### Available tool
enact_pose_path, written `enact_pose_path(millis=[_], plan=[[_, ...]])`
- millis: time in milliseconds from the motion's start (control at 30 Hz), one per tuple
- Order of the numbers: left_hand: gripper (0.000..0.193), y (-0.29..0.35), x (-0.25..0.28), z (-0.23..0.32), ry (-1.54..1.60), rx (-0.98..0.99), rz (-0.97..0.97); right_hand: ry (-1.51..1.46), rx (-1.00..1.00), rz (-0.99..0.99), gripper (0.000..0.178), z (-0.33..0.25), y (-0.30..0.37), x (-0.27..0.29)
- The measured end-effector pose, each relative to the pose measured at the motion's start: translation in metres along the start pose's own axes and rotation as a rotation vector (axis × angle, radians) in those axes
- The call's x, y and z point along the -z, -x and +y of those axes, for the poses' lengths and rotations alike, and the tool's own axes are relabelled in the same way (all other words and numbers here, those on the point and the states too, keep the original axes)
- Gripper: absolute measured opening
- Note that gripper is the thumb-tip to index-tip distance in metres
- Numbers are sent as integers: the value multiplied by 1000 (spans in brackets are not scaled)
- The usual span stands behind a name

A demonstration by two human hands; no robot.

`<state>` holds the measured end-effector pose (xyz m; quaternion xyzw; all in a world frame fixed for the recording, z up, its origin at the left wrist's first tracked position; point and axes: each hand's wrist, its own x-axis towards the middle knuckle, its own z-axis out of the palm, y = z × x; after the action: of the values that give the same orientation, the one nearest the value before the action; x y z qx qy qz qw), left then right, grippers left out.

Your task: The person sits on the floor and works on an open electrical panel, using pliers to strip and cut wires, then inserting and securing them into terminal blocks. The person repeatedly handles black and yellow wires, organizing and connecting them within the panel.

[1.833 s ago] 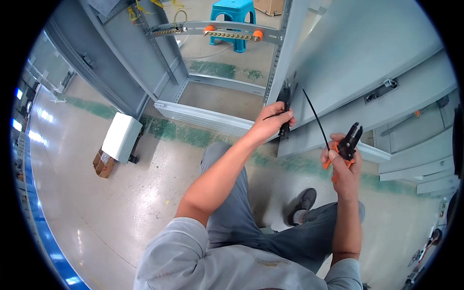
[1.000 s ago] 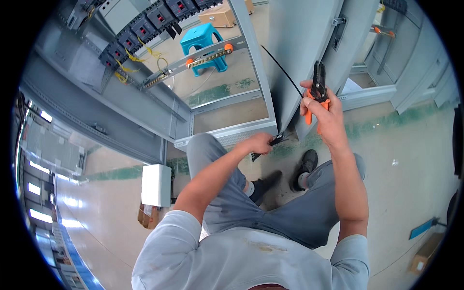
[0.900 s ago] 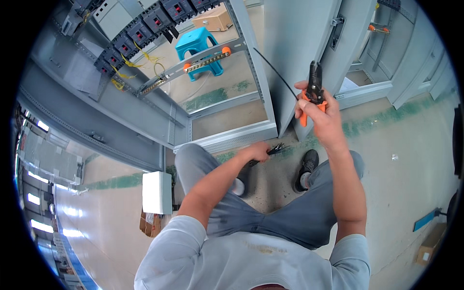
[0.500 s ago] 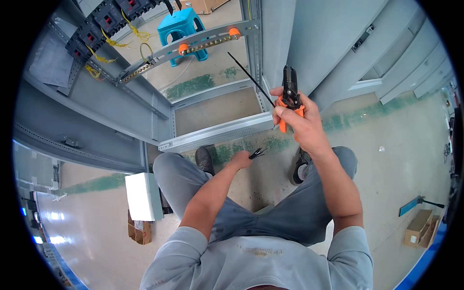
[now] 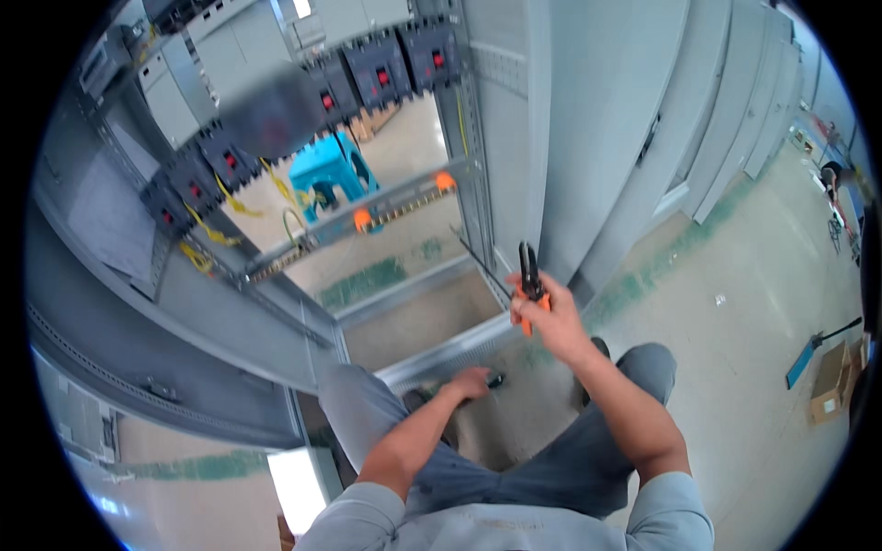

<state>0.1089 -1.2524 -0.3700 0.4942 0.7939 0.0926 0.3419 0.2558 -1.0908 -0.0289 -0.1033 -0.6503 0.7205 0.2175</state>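
My right hand (image 5: 554,321) is closed around wire strippers (image 5: 528,275) with black jaws and orange handles, jaws pointing up. A thin black wire (image 5: 483,263) sticks out of the same hand, slanting up and left toward the open cabinet frame. Lower down, between my knees, my left hand (image 5: 470,382) is closed on a small bundle of black wires (image 5: 496,378); its cut ends are blurred. Ahead of both hands, a metal bar (image 5: 404,210) with brass screws and orange insulators crosses the cabinet.
Circuit breakers (image 5: 379,72) with red switches line the upper cabinet, yellow wires (image 5: 237,200) hanging below. Behind the bar stands a blue stool (image 5: 326,176). Grey doors (image 5: 616,119) rise on the right. A white box (image 5: 297,491) sits at lower left, a cardboard box (image 5: 829,384) at far right.
My view has tilted up, bringing more breakers into sight and shifting the cabinet lower. Both hands keep their hold, and the strippers and wire appear lower in the picture.
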Motion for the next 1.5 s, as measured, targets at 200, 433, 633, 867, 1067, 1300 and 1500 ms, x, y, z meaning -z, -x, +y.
enact_pose_path(millis=[200, 433, 633, 867, 1067, 1300, 1500], plan=[[39, 68, 180, 102, 1088, -458, 301, 20, 25, 51, 32, 27, -7, -24], [30, 93, 213, 79, 1173, -473, 379, -73, -43, 75, 29, 90, -12, -58], [21, 85, 201, 62, 998, -382, 435, -105, -91, 231, 27, 163, -13, -74], [30, 71, 224, 39, 963, -358, 543, 552, -384, 323, 41, 333, 10, -29], [28, 69, 219, 16, 913, -338, 453, 1046, -928, 438, 47, 427, 80, -4], [26, 66, 246, 50, 905, -481, 270, 454, -881, 164, 61, 412, 47, 39], [21, 101, 339, 83, 725, -590, 399, -433, -92, -79, 45, 76, -76, -49]])
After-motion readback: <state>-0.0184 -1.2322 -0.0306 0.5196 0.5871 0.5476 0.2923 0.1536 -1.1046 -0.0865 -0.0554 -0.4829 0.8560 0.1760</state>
